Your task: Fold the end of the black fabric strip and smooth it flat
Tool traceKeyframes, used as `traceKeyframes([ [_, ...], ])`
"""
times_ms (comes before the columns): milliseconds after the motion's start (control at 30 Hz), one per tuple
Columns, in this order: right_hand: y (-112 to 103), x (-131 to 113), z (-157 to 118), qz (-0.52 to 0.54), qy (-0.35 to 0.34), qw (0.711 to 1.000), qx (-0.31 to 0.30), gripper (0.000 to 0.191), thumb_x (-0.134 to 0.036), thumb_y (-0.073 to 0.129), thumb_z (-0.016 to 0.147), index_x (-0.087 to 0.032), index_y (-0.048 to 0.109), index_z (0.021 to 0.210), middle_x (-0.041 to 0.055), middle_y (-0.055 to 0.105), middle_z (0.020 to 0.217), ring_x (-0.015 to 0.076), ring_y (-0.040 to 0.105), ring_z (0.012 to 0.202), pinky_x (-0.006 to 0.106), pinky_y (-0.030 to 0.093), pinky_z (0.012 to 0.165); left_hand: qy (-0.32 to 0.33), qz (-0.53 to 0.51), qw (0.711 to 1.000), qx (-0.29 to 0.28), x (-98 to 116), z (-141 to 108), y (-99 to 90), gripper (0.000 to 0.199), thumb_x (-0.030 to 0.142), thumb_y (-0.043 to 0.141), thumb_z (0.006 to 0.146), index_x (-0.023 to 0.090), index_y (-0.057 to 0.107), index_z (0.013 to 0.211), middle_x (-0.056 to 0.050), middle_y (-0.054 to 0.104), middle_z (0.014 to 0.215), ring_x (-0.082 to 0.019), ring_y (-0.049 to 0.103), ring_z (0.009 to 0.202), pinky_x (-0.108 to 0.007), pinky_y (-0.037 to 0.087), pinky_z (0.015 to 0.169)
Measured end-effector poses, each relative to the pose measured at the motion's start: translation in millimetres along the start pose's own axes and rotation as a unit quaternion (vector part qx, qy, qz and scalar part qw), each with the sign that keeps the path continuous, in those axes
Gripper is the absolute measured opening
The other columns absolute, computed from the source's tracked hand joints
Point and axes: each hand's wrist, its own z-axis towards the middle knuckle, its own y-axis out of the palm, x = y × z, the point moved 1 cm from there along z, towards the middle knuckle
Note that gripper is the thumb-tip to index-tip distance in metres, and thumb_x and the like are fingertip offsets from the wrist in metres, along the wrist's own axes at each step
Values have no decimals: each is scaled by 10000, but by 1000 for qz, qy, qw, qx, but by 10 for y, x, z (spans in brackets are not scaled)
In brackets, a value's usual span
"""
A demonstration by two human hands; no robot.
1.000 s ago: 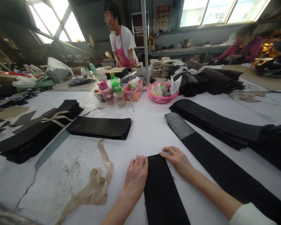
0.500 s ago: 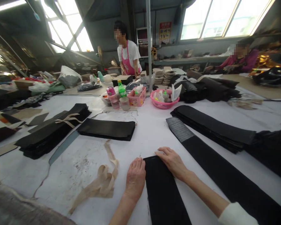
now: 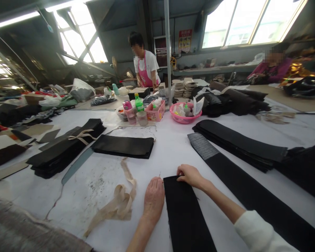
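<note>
A long black strip of fabric or leather-like material [image 3: 187, 213] lies on the white table in front of me, running toward my body. My left hand [image 3: 154, 197] rests along its left edge, fingers stretched and lying flat near the far corner. At the far right corner my right hand [image 3: 190, 175] pinches the strip's top edge between thumb and curled fingers. To the right, a longer black strip [image 3: 241, 182] with a grey quilted-looking end [image 3: 203, 146] lies slanted across the table.
A stack of black pieces [image 3: 123, 145] and a tied bundle [image 3: 65, 150] lie at left. Nearer is a crumpled beige ribbon [image 3: 120, 199]. Curved black pieces [image 3: 238, 140] are stacked at right. A pink basin [image 3: 183, 113] and green bottle [image 3: 139, 103] stand farther back. Two people work beyond.
My right hand's fingers have curled from lying stretched over the corner to pinching the top edge. A pale mark near that edge no longer shows. My left hand stays beside the strip.
</note>
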Motion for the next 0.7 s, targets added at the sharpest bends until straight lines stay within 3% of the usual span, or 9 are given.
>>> traceKeyframes([
  [133, -40, 16, 20, 58, 14, 998, -26, 109, -272, 752, 699, -200, 671, 718, -35, 645, 740, 114, 562, 669, 202, 349, 556, -96, -161, 982, 25, -63, -1, -83, 191, 262, 487, 915, 174, 517, 1082, -70, 598, 1009, -201, 583, 975, -405, 494, 881],
  [233, -102, -27, -57, 84, 27, 996, -33, 115, -304, 732, 707, -200, 687, 724, -51, 637, 657, 104, 546, 609, 205, 325, 527, -163, -309, 937, 6, -78, 68, -109, 380, 368, 622, 831, 178, 528, 1147, -52, 634, 992, -190, 602, 947, -369, 485, 881],
  [367, -198, -117, -159, 93, 35, 995, -30, 145, -348, 718, 713, -205, 709, 731, -50, 624, 614, 108, 522, 578, 220, 299, 515, -200, -436, 875, -67, 23, 225, -111, 334, 420, 680, 754, 146, 665, 943, -26, 672, 779, -158, 613, 727, -261, 487, 684],
  [500, -307, -218, -244, 85, 19, 995, -39, 194, -397, 682, 758, -213, 722, 713, -41, 613, 586, 114, 514, 571, 225, 286, 520, -193, -431, 879, -69, 166, 311, -186, 275, 419, 651, 768, 148, 684, 729, 3, 633, 632, -122, 535, 592, -220, 409, 574],
  [700, -487, -414, -394, 26, -83, 995, -47, 216, -354, 549, 893, -245, 732, 854, -13, 672, 700, 125, 536, 635, 218, 302, 573, -124, -403, 903, -80, 302, 282, -348, 278, 424, 568, 832, 174, 665, 758, 8, 635, 688, -135, 538, 656, -219, 410, 622],
])
